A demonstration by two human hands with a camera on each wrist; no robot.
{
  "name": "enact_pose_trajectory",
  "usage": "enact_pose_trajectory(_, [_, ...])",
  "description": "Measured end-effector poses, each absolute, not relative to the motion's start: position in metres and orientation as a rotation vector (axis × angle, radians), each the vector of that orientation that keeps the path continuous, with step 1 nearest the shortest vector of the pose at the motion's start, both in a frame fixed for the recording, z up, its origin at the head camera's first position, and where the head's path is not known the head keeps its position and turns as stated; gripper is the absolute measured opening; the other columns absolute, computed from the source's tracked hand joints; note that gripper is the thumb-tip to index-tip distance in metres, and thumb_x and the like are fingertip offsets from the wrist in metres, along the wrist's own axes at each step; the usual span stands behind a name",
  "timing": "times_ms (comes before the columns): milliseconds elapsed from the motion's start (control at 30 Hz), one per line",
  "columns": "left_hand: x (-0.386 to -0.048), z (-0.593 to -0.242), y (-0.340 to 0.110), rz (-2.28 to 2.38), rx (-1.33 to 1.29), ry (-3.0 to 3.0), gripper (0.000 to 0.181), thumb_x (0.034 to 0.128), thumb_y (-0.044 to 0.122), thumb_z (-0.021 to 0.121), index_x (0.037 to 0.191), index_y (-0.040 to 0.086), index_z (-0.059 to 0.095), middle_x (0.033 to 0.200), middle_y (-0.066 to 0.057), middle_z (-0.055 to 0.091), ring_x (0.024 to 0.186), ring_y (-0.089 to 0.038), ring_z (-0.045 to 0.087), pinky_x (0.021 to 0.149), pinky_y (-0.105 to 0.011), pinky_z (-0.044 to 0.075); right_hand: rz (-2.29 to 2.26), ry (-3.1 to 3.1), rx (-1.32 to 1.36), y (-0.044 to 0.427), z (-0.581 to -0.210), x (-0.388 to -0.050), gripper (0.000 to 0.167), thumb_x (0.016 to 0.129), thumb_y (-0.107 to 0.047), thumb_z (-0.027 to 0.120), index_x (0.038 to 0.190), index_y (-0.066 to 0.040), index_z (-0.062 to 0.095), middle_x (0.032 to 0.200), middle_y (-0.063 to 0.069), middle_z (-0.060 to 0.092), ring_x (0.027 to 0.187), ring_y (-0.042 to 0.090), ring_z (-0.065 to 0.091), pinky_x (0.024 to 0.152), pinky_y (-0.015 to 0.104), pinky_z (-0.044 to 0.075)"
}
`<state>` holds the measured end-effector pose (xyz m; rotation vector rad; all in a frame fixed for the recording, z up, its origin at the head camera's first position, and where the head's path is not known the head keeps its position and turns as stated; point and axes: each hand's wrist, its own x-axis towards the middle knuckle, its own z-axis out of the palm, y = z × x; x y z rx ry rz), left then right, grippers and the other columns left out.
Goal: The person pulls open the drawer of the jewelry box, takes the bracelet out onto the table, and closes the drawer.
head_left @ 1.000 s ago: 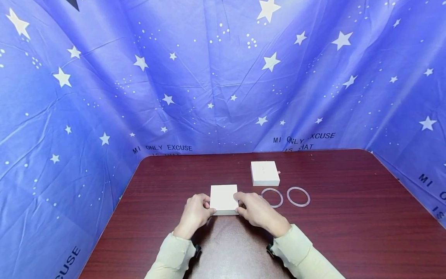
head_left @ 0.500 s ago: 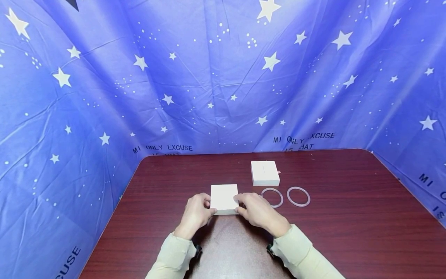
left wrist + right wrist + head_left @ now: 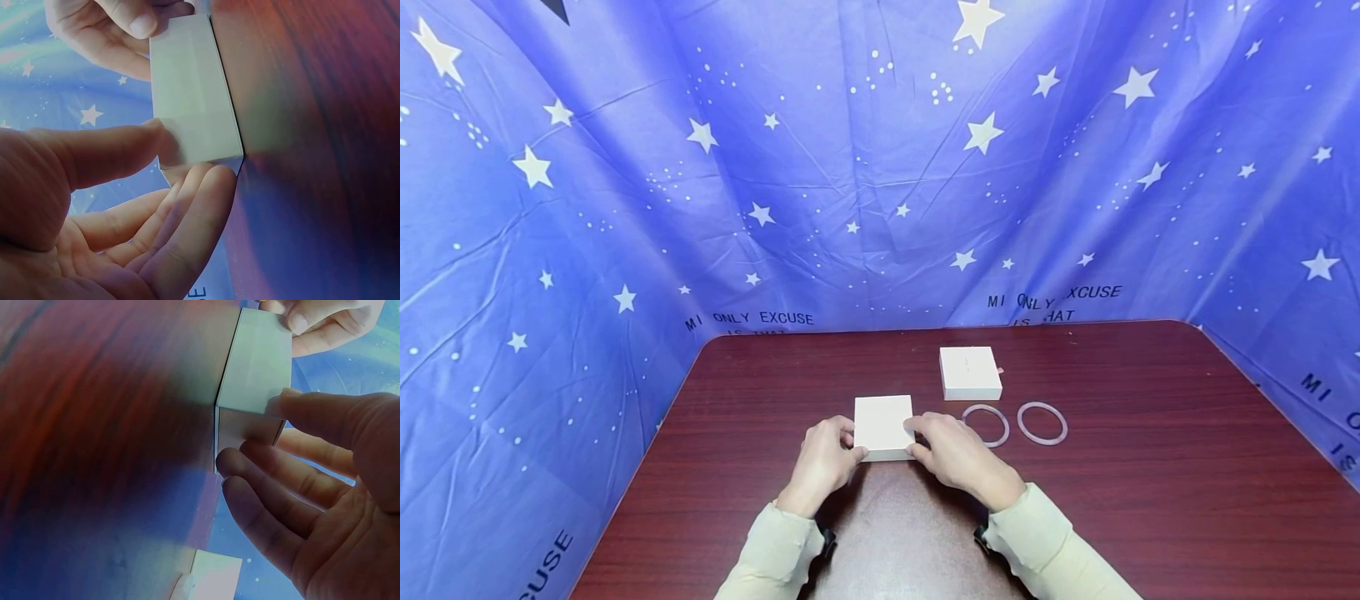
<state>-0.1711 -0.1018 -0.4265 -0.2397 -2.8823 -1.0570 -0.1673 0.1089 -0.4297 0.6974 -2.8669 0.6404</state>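
Note:
A white square box (image 3: 883, 423) lies flat on the table between my two hands. My left hand (image 3: 823, 457) holds its left side; in the left wrist view the thumb (image 3: 119, 150) presses the near face while the fingers (image 3: 200, 212) touch the end face. On the other side my right hand (image 3: 958, 450) grips the box, its thumb (image 3: 319, 415) on the near face. One right finger also lies over the top edge. The contents of the box are hidden. Two pale lilac bangles (image 3: 1043, 423) lie flat to the right, the nearer one partly behind my right hand.
Behind the bangles sits a second white box (image 3: 968, 371) with faint lettering and a small pink tab on its right side. The dark red wooden table (image 3: 1150, 467) ends at a blue curtain (image 3: 850, 167) printed with stars.
The box between my hands has slid very slightly away and to the right, with the left hand following. The bangles and second box have stayed put.

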Motion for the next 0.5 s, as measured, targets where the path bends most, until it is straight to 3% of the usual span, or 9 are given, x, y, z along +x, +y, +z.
enact_pose_trajectory(500, [-0.1712, -0.4292, -0.0997, -1.026, -0.234, -2.868, 0.030, 0.0749, 0.014, 0.079, 0.101, 0.005, 0.068, 0.080, 0.003, 0.063, 0.072, -0.012, 0.057, 0.069, -0.034, 0.049, 0.631, -2.838, 0.697, 0.1085, -0.4314, -0.1679, 0.014, 0.085, -0.017, 0.070, 0.096, -0.014, 0.063, 0.084, -0.003, 0.058, 0.076, 0.014, 0.057, 0.062, 0.035, 0.047])
